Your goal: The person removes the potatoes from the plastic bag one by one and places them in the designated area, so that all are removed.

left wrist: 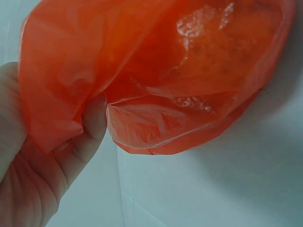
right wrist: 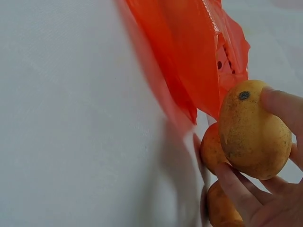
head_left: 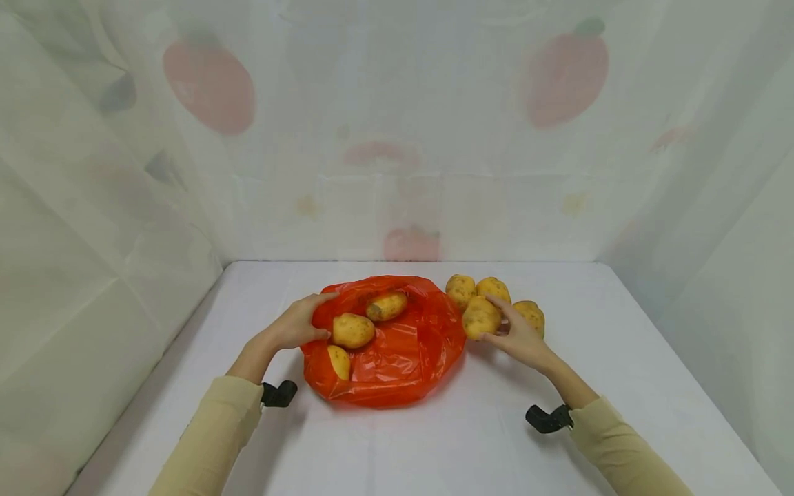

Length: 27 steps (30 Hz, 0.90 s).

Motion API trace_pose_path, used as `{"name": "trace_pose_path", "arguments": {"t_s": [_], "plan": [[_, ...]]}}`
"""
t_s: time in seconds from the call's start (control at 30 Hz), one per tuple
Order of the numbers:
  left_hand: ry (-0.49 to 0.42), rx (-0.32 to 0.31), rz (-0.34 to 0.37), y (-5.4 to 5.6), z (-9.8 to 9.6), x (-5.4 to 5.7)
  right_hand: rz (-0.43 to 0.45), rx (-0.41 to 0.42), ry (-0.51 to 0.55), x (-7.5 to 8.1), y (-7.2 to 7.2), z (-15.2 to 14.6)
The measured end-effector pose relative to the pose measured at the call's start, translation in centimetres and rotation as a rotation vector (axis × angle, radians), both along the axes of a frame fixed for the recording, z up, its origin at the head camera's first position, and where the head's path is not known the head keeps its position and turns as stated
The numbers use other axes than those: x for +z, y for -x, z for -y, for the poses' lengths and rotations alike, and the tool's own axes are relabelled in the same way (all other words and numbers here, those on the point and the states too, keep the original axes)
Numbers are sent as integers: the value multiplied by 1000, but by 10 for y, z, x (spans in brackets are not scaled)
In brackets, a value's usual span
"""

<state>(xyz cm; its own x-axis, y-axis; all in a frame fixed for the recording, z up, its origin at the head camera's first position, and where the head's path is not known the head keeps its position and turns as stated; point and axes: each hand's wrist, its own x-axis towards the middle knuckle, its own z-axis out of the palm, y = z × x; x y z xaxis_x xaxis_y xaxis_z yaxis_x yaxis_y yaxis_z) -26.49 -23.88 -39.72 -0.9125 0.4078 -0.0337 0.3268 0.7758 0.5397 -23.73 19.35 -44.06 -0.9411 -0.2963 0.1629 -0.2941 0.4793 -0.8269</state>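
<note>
A red plastic bag point(head_left: 397, 355) lies spread open on the table, with three potatoes point(head_left: 353, 331) visible inside it. My left hand point(head_left: 296, 325) grips the bag's left rim; in the left wrist view, the thin red plastic point(left wrist: 61, 80) passes between the fingers and thumb. Just off the bag's right edge, my right hand point(head_left: 523, 339) holds a yellow potato point(head_left: 481, 318) between thumb and fingers. The right wrist view shows a dark spot on this held potato point(right wrist: 255, 130), which appears raised above the others.
Beside the bag on the right lie three more potatoes: two behind the held one point(head_left: 461, 291) and one by the right hand point(head_left: 531, 315). Everything rests on a white-covered table point(head_left: 428, 448). Pale curtains point(head_left: 397, 138) with faded fruit prints hang behind and at both sides.
</note>
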Motion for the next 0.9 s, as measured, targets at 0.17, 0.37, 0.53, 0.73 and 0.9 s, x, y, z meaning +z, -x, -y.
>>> {"name": "trace_pose_path", "arguments": {"t_s": [0.17,0.37,0.53,0.73,0.9], "plan": [[-2,1,9,0,0,0,-40,-48,-94,-6,2,-3],[-4,-1,11,0,-1,-1,-76,-67,-150,-14,1,-5],[-6,1,10,0,-1,0,-88,-74,-180,-18,-1,-4],[-6,1,13,0,-1,0,-126,-64,-202,-21,-2,-4],[-7,-3,11,0,-1,0,-133,-63,-220,-21,-3,-3]]}}
